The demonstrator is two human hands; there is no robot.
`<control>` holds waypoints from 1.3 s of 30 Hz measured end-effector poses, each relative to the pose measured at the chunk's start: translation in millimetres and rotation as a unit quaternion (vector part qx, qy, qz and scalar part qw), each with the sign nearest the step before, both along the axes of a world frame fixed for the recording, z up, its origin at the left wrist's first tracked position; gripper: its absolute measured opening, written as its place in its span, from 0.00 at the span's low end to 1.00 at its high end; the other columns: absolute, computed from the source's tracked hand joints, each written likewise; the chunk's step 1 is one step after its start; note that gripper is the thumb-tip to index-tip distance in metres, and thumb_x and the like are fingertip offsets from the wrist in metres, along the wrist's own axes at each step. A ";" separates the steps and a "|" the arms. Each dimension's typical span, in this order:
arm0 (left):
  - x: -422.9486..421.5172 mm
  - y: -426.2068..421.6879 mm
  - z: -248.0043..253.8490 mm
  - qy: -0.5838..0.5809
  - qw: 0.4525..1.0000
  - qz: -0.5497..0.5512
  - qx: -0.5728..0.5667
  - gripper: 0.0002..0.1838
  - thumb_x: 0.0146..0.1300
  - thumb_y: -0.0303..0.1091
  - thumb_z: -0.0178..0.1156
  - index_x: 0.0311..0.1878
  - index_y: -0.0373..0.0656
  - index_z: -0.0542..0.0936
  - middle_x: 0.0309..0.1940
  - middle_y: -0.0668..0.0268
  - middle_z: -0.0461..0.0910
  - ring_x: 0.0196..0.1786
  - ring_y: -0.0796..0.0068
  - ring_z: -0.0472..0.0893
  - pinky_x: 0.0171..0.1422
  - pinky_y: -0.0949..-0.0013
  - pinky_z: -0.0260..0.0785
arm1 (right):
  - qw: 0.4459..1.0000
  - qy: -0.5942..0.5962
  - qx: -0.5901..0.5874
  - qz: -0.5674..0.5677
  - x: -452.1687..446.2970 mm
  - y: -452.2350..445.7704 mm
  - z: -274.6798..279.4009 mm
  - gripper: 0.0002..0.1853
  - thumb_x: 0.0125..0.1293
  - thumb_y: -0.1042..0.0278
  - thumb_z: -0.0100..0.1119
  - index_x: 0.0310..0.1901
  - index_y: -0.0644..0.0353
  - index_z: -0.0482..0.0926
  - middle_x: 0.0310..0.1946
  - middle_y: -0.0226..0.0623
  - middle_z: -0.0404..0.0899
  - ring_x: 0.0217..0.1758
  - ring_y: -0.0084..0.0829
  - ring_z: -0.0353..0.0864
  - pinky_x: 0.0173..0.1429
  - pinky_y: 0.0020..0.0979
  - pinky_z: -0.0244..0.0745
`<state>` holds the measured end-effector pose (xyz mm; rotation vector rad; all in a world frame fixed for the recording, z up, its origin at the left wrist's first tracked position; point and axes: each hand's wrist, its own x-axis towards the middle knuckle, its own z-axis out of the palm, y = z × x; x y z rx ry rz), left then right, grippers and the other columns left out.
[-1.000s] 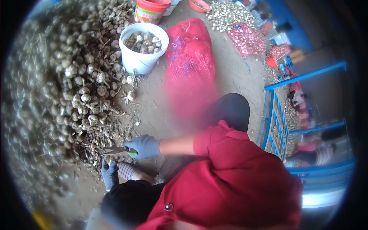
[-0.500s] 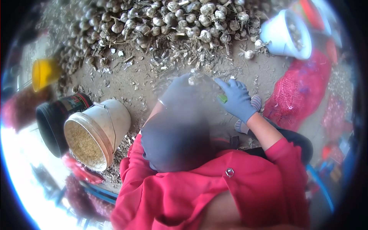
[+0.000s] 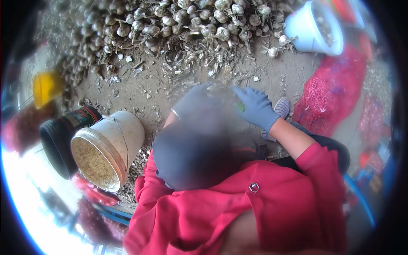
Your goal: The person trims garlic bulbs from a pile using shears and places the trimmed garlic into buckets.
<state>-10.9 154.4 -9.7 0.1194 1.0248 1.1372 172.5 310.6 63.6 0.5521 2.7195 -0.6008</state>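
Note:
My right hand [image 3: 257, 108], in a grey-blue glove, is closed around a tool with a green handle [image 3: 240, 106]; its working end is lost in blur. Across from it, my left hand [image 3: 192, 101] wears a similar glove. A hazy smear covers its fingers, so whether they hold anything cannot be made out. Both hands are close together, low over the dirt floor. Beyond them lies a big heap of garlic bulbs [image 3: 195, 21] with dry stalks, and cut stalk pieces [image 3: 216, 59] litter its near edge.
On the left, a white bucket [image 3: 135, 131] of pale grainy stuff lies tilted beside a black bucket [image 3: 59, 146]. Farther off is a yellow bucket [image 3: 42, 89]. To the right are a light-blue bucket [image 3: 304, 29] with bulbs inside and a red mesh sack [image 3: 327, 91].
The view has shifted slightly, so the heap and blue bucket sit higher. My right hand has moved a little left, nearer my left hand, keeping the green-handled tool.

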 end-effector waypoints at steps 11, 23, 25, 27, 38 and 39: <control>-5.8 9.6 30.1 0.094 0.991 -0.032 0.092 0.27 0.58 0.23 0.66 0.61 0.37 0.71 0.40 0.70 0.80 0.41 0.84 0.77 0.47 0.77 0.71 | 0.981 -0.020 -0.164 -0.099 1.4 1.6 -1.7 0.24 0.58 0.58 0.59 0.56 0.52 0.70 0.35 0.52 0.79 0.40 0.48 0.82 0.41 0.49 0.74; 3.8 17.8 64.8 -0.019 0.998 -0.017 0.053 0.32 0.52 0.18 0.59 0.64 0.36 0.69 0.48 0.68 0.77 0.51 0.78 0.76 0.59 0.73 0.67 | 0.993 -0.045 -0.107 -0.030 10.6 8.3 3.9 0.16 0.61 0.57 0.55 0.46 0.57 0.71 0.29 0.50 0.81 0.34 0.52 0.82 0.39 0.51 0.74; 1.5 15.7 52.5 0.021 0.998 0.012 0.062 0.34 0.53 0.19 0.58 0.67 0.36 0.65 0.47 0.67 0.78 0.50 0.79 0.76 0.55 0.73 0.69 | 0.982 -0.040 -0.153 -0.099 10.6 8.5 1.3 0.15 0.63 0.57 0.54 0.46 0.57 0.72 0.30 0.51 0.81 0.35 0.53 0.82 0.40 0.51 0.74; -1.8 16.0 63.8 -0.037 0.997 0.054 0.045 0.34 0.57 0.23 0.59 0.69 0.37 0.62 0.43 0.67 0.77 0.46 0.78 0.76 0.48 0.75 0.70 | 0.953 0.051 -0.194 -0.229 26.7 19.0 -38.2 0.17 0.62 0.55 0.57 0.45 0.58 0.75 0.27 0.44 0.79 0.29 0.44 0.81 0.38 0.45 0.75; -0.5 -3.6 -11.2 -0.057 0.978 0.187 0.067 0.14 0.60 0.29 0.54 0.49 0.37 0.73 0.47 0.56 0.77 0.40 0.64 0.79 0.39 0.65 0.75 | 0.722 0.034 -0.314 -0.615 58.8 132.5 -134.0 0.20 0.54 0.51 0.65 0.40 0.59 0.79 0.28 0.38 0.74 0.26 0.34 0.74 0.29 0.36 0.71; -2.1 -3.7 -9.5 -0.039 0.979 0.188 0.069 0.14 0.59 0.28 0.54 0.49 0.37 0.73 0.47 0.56 0.76 0.40 0.64 0.79 0.40 0.64 0.75 | 0.724 0.024 -0.311 -0.615 52.7 138.0 -137.5 0.20 0.54 0.50 0.65 0.39 0.59 0.79 0.28 0.40 0.74 0.26 0.34 0.74 0.28 0.37 0.71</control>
